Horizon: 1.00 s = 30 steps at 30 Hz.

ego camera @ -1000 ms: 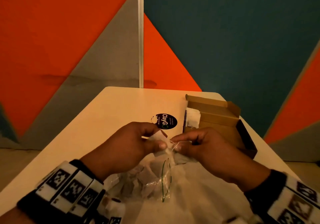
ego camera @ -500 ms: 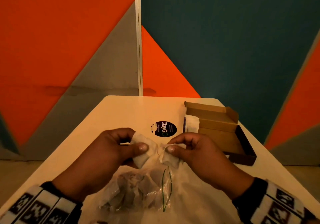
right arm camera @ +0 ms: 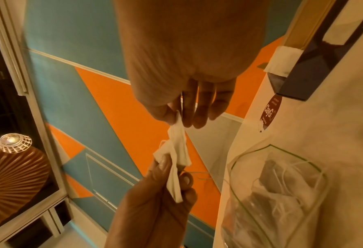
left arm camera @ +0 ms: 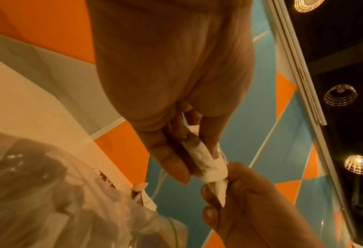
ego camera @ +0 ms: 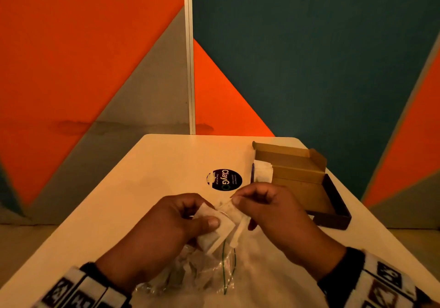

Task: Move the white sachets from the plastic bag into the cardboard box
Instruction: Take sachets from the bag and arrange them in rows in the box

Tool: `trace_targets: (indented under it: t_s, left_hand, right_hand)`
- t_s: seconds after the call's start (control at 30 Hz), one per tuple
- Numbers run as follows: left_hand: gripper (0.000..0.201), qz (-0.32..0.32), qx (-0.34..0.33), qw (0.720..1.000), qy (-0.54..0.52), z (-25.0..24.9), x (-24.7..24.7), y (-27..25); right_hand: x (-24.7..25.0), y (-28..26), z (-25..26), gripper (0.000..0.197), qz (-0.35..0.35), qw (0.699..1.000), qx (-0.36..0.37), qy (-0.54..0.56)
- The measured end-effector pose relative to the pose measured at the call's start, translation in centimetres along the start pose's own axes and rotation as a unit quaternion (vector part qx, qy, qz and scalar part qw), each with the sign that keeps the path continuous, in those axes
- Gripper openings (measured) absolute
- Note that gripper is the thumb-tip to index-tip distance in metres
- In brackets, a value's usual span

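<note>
Above the mouth of the clear plastic bag [ego camera: 202,272], my left hand [ego camera: 210,223] pinches a white sachet [ego camera: 215,232] between thumb and fingers. My right hand [ego camera: 235,200] pinches a second white sachet [ego camera: 234,212] by its top corner, and the two sachets touch. In the left wrist view the left hand [left arm camera: 197,161] grips its sachet [left arm camera: 199,152] and the right hand's sachet [left arm camera: 217,188] hangs just below. The right wrist view shows the right hand [right arm camera: 177,120] on its sachet [right arm camera: 178,139]. More sachets lie in the bag [right arm camera: 272,193]. The open cardboard box [ego camera: 297,176] stands at the right and holds white sachets [ego camera: 262,173].
A round black sticker [ego camera: 224,180] lies on the white table [ego camera: 142,176] between the hands and the box. A wall of orange, grey and teal panels [ego camera: 309,57] stands just behind the table's far edge. Thin strings trail from the sachets.
Both hands have drawn the sachets up out of the bag's mouth. The left hand's sachet shows more fully now, and the right hand has lifted slightly toward the box.
</note>
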<state>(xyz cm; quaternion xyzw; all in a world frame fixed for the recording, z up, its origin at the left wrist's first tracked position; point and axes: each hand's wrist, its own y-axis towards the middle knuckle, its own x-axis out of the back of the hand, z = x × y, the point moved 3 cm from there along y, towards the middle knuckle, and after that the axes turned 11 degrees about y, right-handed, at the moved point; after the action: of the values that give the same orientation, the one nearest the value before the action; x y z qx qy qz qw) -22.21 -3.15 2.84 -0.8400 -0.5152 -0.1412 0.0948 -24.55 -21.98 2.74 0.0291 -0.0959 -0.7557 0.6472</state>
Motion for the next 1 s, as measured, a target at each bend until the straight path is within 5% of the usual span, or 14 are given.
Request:
trace_targets:
  t_s: [0.23,0.37,0.53,0.67,1.0]
  left_hand:
    - [0.002,0.018,-0.033,0.988,0.150,-0.4,1.2,0.3]
    - [0.008,0.032,-0.052,0.952,0.300,-0.6,2.4,0.7]
    - [0.006,0.063,-0.081,0.899,0.426,-1.6,2.4,1.2]
    - [0.005,0.099,-0.103,0.863,0.484,-2.1,2.2,1.3]
    - [0.012,0.090,-0.076,0.870,0.478,-1.3,4.1,1.2]
  right_hand:
    - [0.8,-0.1,-0.9,0.014,-0.009,0.997,-0.076,0.017]
    - [1.3,-0.4,-1.3,0.011,0.059,0.987,-0.151,0.016]
    - [-0.4,-0.7,-0.5,0.036,0.164,0.975,-0.059,-0.137]
    - [-1.0,-0.3,-0.1,0.015,0.125,0.979,0.007,-0.159]
    - [1.7,-0.1,-1.3,0.011,0.102,0.980,-0.035,-0.168]
